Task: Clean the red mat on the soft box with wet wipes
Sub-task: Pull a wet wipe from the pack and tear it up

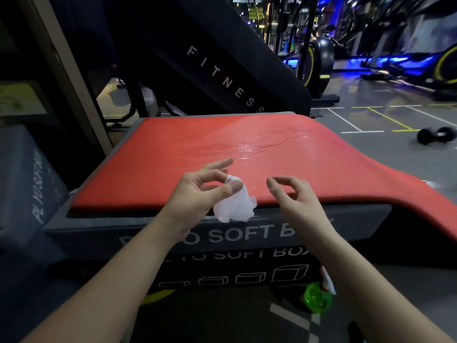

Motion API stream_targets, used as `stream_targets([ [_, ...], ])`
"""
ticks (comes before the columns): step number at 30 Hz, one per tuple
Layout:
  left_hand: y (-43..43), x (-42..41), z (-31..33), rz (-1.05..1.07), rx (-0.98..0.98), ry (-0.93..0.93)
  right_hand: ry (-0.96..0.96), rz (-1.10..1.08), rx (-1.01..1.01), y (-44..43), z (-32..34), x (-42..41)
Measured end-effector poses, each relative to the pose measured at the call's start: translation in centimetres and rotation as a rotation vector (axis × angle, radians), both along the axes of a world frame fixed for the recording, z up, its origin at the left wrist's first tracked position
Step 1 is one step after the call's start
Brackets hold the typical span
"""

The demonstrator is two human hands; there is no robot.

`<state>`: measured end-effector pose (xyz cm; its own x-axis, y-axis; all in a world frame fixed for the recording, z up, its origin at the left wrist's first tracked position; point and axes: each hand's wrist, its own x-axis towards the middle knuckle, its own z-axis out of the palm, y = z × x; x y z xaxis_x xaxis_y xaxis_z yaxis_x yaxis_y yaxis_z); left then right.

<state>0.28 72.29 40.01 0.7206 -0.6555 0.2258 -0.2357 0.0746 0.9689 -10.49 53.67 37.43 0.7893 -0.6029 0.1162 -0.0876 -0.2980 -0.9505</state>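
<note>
A dim gym has a grey floor marked with white and yellow lines. A dumbbell lies on it. Blue-lit bikes stand behind a black machine lettered FITNESS.

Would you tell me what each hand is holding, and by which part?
The left hand pinches a crumpled white wet wipe at its top end, between thumb and fingers; the rest hangs down. The right hand holds nothing.

Wet-streaked red mat (atop soft box)
</note>
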Motion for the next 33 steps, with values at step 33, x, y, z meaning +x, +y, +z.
stream_targets([
  [33, -4.5, 0.5, -0.7, -0.141, 0.246, 0.378, -0.115, 0.216, 0.492, -2.5, 0.7, -0.8],
])
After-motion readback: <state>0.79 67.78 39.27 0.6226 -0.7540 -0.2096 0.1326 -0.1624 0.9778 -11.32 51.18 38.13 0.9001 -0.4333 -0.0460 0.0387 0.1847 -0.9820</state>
